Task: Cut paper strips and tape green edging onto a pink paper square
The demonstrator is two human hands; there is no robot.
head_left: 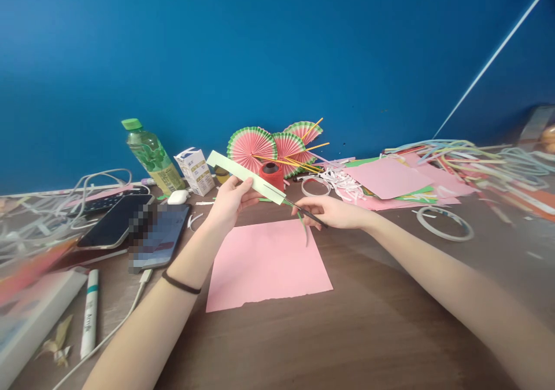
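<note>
- Left hand [234, 199]: thumb on top, fingers beneath, pinching the pale green strip [271, 191] near mid-length.
- Right hand [325, 210]: fingers closed round a slim dark tool [313, 216]. Looks like scissors; can't confirm, fingers cover most of it.
- Step looks like trimming along the strip: a dark line runs into its near right end, and a thin green sliver [307, 237] hangs below the tool.
- To do it well: keep the strip flat and taut, cut parallel to the long edge, feed with the left, take short bites.
- Keep left fingertips off the cut line; shift the pinch back before the blade gets close. Main risks I'd expect: drifting off line, or the strip flexing.
- Strip position: in the left grip, raised above the table [368, 332], slanting down toward the right hand. Its right end is just beside the right fingertips.
- Outward: pink sheet [269, 271] flat on the table, below and nearer the body; red spool [273, 181] behind the strip; pleated fans [249, 146] against the wall [277, 49].
</note>
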